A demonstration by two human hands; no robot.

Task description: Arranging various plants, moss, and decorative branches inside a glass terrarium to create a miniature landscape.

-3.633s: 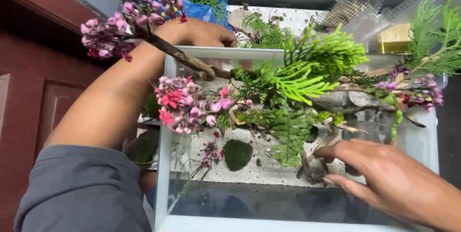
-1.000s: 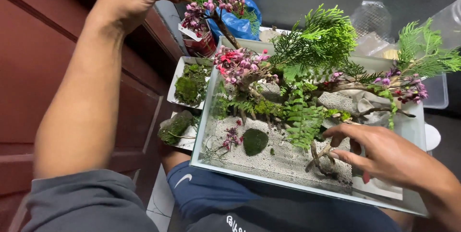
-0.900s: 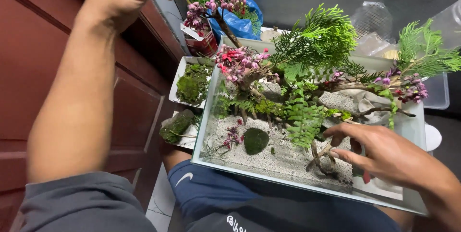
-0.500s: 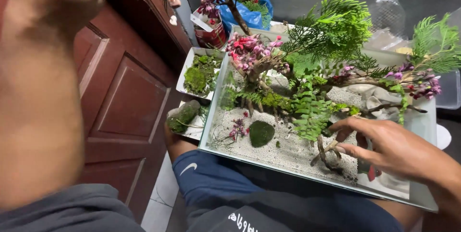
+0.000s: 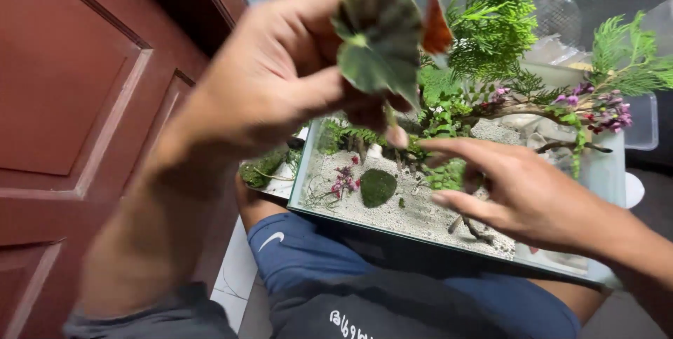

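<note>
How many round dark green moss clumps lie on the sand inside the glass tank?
1. The round dark green moss clump sits on the pale sand near the front wall of the glass tank, left of the right hand. Others may be hidden behind the hands or plants.

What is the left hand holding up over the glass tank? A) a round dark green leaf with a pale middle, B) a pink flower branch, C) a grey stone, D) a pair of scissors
A: the left hand pinches a round dark green leaf with a pale middle between thumb and fingers, above the glass tank of white sand and plants, while the right hand hovers open over the sand.
</note>
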